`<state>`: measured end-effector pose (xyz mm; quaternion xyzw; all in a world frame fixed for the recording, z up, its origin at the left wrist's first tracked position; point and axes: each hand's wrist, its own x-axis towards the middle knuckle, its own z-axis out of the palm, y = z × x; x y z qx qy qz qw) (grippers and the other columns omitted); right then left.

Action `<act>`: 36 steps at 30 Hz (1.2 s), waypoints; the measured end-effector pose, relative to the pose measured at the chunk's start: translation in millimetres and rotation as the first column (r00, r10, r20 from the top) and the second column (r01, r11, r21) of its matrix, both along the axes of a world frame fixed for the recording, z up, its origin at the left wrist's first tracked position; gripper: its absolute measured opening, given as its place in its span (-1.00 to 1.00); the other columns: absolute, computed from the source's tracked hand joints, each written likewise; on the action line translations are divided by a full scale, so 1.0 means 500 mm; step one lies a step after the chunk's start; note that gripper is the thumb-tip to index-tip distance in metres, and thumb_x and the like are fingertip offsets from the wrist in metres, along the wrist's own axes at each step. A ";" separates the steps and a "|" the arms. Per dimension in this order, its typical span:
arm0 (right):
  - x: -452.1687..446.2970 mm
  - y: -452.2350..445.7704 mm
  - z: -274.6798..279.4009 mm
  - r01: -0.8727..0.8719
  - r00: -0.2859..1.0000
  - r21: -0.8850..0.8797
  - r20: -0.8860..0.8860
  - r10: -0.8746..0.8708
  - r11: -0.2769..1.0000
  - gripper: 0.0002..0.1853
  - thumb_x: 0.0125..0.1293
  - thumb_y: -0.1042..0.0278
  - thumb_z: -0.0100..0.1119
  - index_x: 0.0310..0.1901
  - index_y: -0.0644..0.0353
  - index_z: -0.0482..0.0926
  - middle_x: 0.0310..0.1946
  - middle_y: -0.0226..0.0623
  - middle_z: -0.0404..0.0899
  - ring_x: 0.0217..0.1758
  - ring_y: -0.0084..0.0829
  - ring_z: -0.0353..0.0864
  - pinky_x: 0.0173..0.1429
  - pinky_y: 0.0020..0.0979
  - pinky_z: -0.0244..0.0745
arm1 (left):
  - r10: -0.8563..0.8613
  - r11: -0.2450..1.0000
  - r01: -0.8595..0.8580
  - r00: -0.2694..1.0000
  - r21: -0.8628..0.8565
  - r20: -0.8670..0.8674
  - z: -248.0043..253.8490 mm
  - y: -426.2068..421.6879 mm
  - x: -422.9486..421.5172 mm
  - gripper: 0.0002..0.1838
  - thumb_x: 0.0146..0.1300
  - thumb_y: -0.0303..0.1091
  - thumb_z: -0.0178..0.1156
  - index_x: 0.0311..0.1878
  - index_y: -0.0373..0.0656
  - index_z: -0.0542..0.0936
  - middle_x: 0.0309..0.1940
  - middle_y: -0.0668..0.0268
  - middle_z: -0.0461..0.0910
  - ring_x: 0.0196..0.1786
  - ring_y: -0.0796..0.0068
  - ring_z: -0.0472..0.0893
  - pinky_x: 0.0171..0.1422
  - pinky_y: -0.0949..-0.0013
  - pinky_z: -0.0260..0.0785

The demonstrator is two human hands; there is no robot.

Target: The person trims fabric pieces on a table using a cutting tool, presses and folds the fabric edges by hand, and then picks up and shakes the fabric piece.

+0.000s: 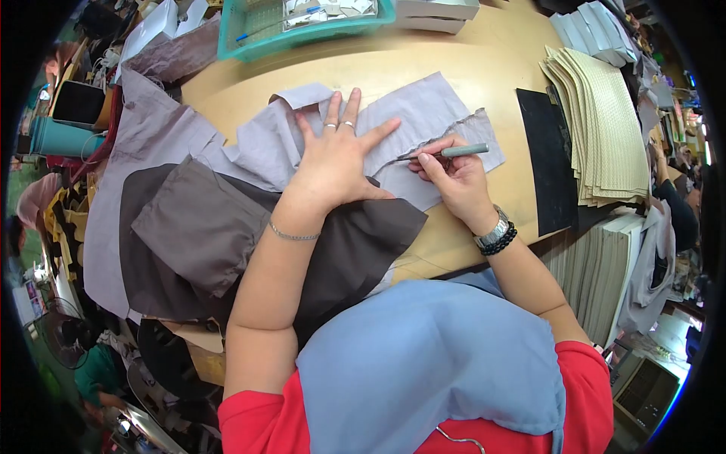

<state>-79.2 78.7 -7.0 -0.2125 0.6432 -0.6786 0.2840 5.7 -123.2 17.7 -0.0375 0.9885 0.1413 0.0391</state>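
My left hand (333, 159) lies flat with its fingers spread on light grey-lilac fabric (423, 110), over a wooden table. Between the fingers of my right hand (457, 181) is a slim pointed tool (465, 150) with a grey-green handle and a thin dark shaft. Its tip points left and meets the fabric near a rough, folded edge; whether it pierces the cloth I cannot tell. Dark grey-brown fabric (302, 280) lies under my left wrist and forearm, with a pocket-like piece (200, 223) on top. More lilac cloth (151, 129) spreads to the left.
A teal basket (302, 49) with white pieces and a blue pen stands at the back of the table (499, 53). On the right are a black sheet (546, 159) and a stack of cream textured sheets (605, 129). White boxes (594, 34) sit at the back right.
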 end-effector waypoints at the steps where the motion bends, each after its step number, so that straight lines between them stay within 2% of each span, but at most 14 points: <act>1: 0.000 -0.001 -0.002 -0.005 1.000 -0.009 -0.018 0.005 1.000 -0.89 0.42 0.50 0.19 -0.09 0.26 0.48 -0.16 -0.28 0.64 -0.12 -0.52 0.71 -0.04 -0.53 0.62 | 0.000 1.000 0.000 1.000 0.001 -0.002 0.000 0.000 0.000 0.19 -0.37 0.29 0.57 0.49 0.57 0.26 0.59 -0.03 -0.09 0.62 -0.19 -0.13 0.38 -0.70 -0.24; 2: -0.001 -0.002 -0.004 -0.010 0.999 -0.017 -0.036 0.010 1.000 -0.89 0.43 0.50 0.19 -0.09 0.26 0.48 -0.16 -0.28 0.64 -0.12 -0.53 0.71 -0.05 -0.53 0.62 | 0.000 1.000 0.000 1.000 0.002 -0.004 0.001 -0.001 -0.001 0.19 -0.37 0.29 0.57 0.49 0.57 0.26 0.59 -0.04 -0.09 0.62 -0.19 -0.13 0.38 -0.70 -0.24; 5: 0.000 0.001 -0.002 0.045 0.997 -0.041 0.070 -0.042 0.998 -0.89 0.42 0.49 0.19 -0.10 0.25 0.47 -0.16 -0.28 0.65 -0.12 -0.54 0.71 -0.06 -0.54 0.61 | -0.003 1.000 0.003 1.000 -0.002 -0.005 -0.004 0.000 0.000 0.20 -0.37 0.30 0.57 0.49 0.57 0.25 0.59 -0.04 -0.09 0.62 -0.20 -0.13 0.38 -0.70 -0.23; 11: -0.001 0.000 0.002 0.032 0.999 0.014 0.035 -0.032 0.999 -0.88 0.42 0.48 0.20 -0.10 0.25 0.48 -0.17 -0.29 0.65 -0.13 -0.56 0.71 -0.05 -0.56 0.61 | -0.004 1.000 0.004 1.000 -0.020 0.014 -0.003 0.000 -0.003 0.21 -0.37 0.31 0.57 0.50 0.58 0.23 0.60 -0.03 -0.11 0.62 -0.21 -0.13 0.37 -0.70 -0.19; 17: 0.003 -0.005 -0.006 -0.008 0.998 -0.011 -0.057 0.008 1.000 -0.90 0.40 0.50 0.22 -0.12 0.28 0.53 -0.19 -0.28 0.65 -0.11 -0.53 0.71 -0.01 -0.53 0.61 | -0.005 1.000 0.005 1.000 -0.010 0.004 -0.003 -0.001 0.000 0.21 -0.37 0.32 0.56 0.50 0.57 0.23 0.60 -0.04 -0.11 0.62 -0.22 -0.14 0.35 -0.71 -0.14; 20: 0.003 -0.009 0.002 -0.033 0.995 0.045 -0.094 0.037 0.998 -0.91 0.39 0.52 0.22 -0.14 0.31 0.54 -0.20 -0.27 0.66 -0.10 -0.50 0.71 0.03 -0.51 0.61 | -0.007 1.000 0.007 1.000 -0.002 -0.001 -0.003 -0.001 -0.001 0.21 -0.37 0.33 0.56 0.50 0.57 0.23 0.60 -0.04 -0.11 0.62 -0.22 -0.14 0.35 -0.71 -0.14; 29: 0.001 -0.027 0.013 -0.156 0.982 0.055 0.116 0.149 0.986 -0.90 0.40 0.51 0.24 -0.16 0.33 0.54 -0.20 -0.26 0.68 -0.07 -0.46 0.72 0.06 -0.45 0.62 | -0.004 1.000 0.004 1.000 0.005 0.003 -0.007 -0.002 -0.002 0.19 -0.36 0.31 0.56 0.50 0.57 0.24 0.60 -0.03 -0.13 0.62 -0.23 -0.14 0.36 -0.71 -0.17; 32: 0.000 -0.025 0.018 -0.192 0.980 0.119 0.081 0.183 0.974 -0.91 0.41 0.49 0.23 -0.16 0.32 0.54 -0.19 -0.26 0.70 -0.07 -0.49 0.71 0.07 -0.46 0.61 | -0.003 1.000 0.002 1.000 0.003 0.008 -0.005 0.000 -0.003 0.19 -0.36 0.29 0.57 0.50 0.57 0.25 0.60 -0.04 -0.13 0.62 -0.23 -0.14 0.36 -0.71 -0.18; 36: 0.001 -0.027 0.020 -0.228 0.968 0.091 0.124 0.217 0.969 -0.90 0.42 0.48 0.22 -0.15 0.30 0.54 -0.17 -0.26 0.70 -0.05 -0.52 0.70 0.08 -0.48 0.60 | -0.001 1.000 0.001 1.000 0.028 -0.002 -0.006 -0.001 -0.003 0.20 -0.37 0.27 0.58 0.50 0.57 0.25 0.60 -0.05 -0.13 0.62 -0.23 -0.13 0.36 -0.71 -0.20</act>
